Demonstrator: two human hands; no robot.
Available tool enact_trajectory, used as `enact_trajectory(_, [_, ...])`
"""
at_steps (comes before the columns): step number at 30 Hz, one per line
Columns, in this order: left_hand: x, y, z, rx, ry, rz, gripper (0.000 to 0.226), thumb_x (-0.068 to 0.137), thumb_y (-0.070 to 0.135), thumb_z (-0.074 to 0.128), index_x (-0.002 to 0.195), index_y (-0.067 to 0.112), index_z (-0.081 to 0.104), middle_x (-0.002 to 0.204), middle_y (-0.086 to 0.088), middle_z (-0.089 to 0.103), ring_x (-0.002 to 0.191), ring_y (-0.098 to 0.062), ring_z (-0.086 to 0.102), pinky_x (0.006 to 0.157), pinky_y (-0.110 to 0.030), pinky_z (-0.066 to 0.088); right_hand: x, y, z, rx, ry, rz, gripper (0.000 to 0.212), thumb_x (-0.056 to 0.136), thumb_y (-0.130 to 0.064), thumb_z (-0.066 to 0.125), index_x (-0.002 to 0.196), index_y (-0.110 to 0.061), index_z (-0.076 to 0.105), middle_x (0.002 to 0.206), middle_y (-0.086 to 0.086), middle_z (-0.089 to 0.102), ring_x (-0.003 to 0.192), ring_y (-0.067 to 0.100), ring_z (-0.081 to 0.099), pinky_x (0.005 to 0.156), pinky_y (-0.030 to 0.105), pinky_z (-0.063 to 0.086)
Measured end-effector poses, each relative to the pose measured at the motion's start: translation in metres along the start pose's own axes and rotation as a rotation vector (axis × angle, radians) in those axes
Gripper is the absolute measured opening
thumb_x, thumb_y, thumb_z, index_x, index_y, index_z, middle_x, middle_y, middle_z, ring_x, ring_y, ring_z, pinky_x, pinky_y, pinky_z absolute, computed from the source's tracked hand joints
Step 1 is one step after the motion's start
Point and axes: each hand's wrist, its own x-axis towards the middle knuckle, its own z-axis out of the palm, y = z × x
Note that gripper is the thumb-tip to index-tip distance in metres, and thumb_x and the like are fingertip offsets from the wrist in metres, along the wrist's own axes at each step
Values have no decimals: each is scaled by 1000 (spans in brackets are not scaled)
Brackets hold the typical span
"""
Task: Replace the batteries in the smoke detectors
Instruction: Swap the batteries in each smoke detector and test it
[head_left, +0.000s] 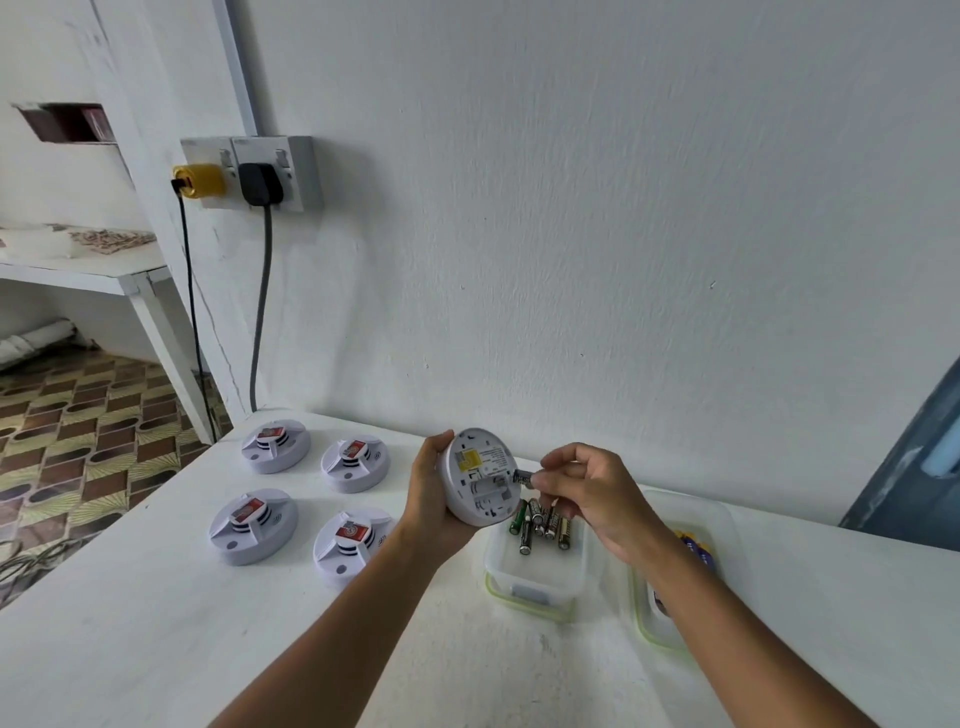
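Smoke detector (480, 475) is being held above the surface (156, 623), back side up, gripped by the left hand (434, 491). The right hand (587, 488) is pinching a battery (523, 476) at its open compartment. Four detectors (306, 493) are lying untouched, apparently still awaiting service.
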Motion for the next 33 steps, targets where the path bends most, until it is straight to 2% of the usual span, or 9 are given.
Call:
enact_trajectory(4, [-2,-2,7,-3,-24,-14,50,91,47,38,111,6,59,106,-19,58,99,-36,54,94,-50,40,0,-1,8,-4,62,-85,7,78,2,74,81,-1,69,64,8,67,58,18,61,50,23,45])
enact_trajectory(7, [-4,-2,12,-25,-39,-20,50,92,47,38,110,4,59,105,-20,59,99,-36,55,95,-51,40,-1,0,14,-16,156,-147,20,75,-3,79,85,1,62,65,13,69,58,21,64,49,27,46])
enact_trajectory(11, [-3,-2,14,-61,-19,-9,51,91,47,40,110,4,61,108,-21,58,102,-37,55,99,-53,39,-2,6,23,-138,299,-235,22,70,-13,84,70,-2,65,64,13,69,58,17,63,53,27,47])
enact_trajectory(15, [-2,-4,17,-83,2,14,51,90,47,41,113,6,61,113,-21,57,106,-36,54,92,-52,43,-8,18,34,-280,383,-362,17,75,-21,81,71,-9,71,79,1,67,68,11,59,61,21,46])
enact_trajectory(17, [-3,-5,18,-98,-12,29,51,88,47,41,113,7,61,116,-21,56,107,-36,53,91,-51,43,-12,22,39,-326,409,-415,12,85,-17,72,76,-9,73,95,-5,67,86,9,62,69,18,45])
enact_trajectory(23, [-2,-4,16,-119,-22,63,52,87,49,40,111,8,62,111,-19,59,103,-33,54,86,-43,44,-23,32,45,-535,328,-484,36,90,-24,50,112,-5,71,136,-4,50,129,4,38,101,13,33])
enact_trajectory(25, [-2,-5,17,-117,-14,67,52,86,49,42,111,8,62,111,-18,58,105,-33,52,86,-42,43,-25,34,46,-611,328,-538,39,90,-27,48,113,-3,70,142,0,47,133,2,30,105,17,29])
enact_trajectory(29, [2,-4,17,-93,27,71,57,75,48,51,117,10,60,120,-18,54,113,-34,47,92,-43,40,-22,37,41,-831,303,-590,52,92,-39,38,118,-5,68,154,1,34,143,16,21,109,35,28])
enact_trajectory(33, [6,-7,12,-117,32,75,50,81,46,48,111,9,63,116,-19,55,110,-34,48,97,-46,39,-20,35,36,-941,212,-598,55,93,-43,33,117,-8,69,158,-1,24,147,18,11,110,37,23])
